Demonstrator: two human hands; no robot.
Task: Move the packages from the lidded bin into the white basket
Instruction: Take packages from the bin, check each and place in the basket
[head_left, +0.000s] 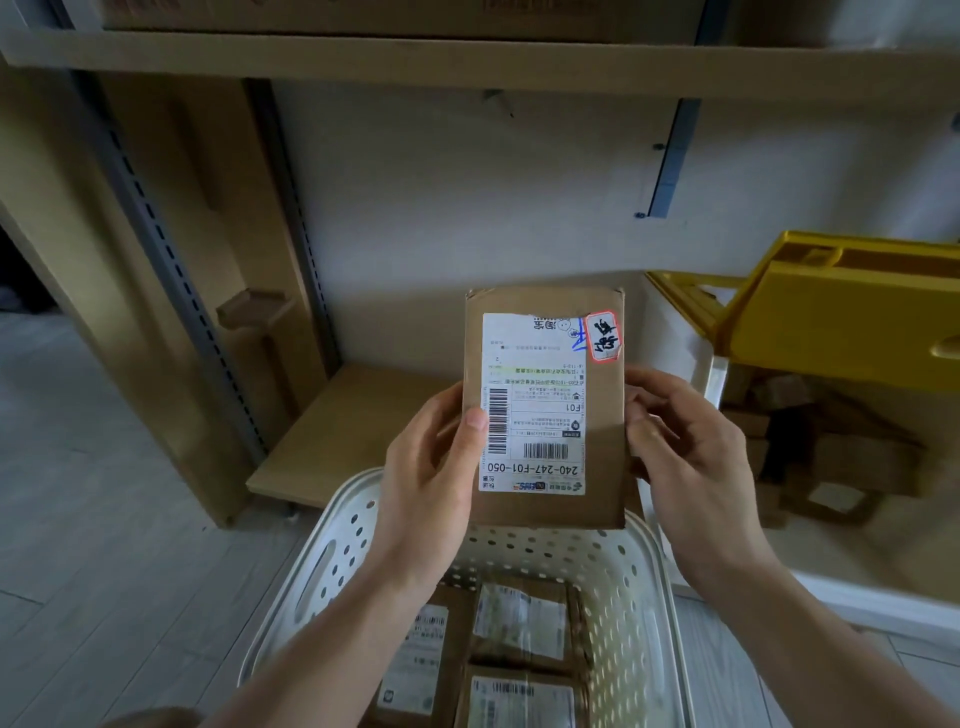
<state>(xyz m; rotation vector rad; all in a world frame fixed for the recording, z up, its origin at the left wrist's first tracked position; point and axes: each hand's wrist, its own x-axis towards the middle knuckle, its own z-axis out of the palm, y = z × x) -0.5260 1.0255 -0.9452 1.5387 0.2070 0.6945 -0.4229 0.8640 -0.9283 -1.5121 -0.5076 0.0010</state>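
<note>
Low centre: white basket (332, 566) w/ pkgs inside. Above it my left hand (426, 467) & right hand (685, 457) grasp cardboard package (545, 405) by its sides. Right: yellow-lidded bin (852, 312). Risk: loose side grip, pkg slips onto rim.

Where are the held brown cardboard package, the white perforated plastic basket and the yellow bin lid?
brown cardboard package (602, 415): head view, bare cardboard.
white perforated plastic basket (343, 535): head view, left wall.
yellow bin lid (831, 312): head view, flat panel.
</note>
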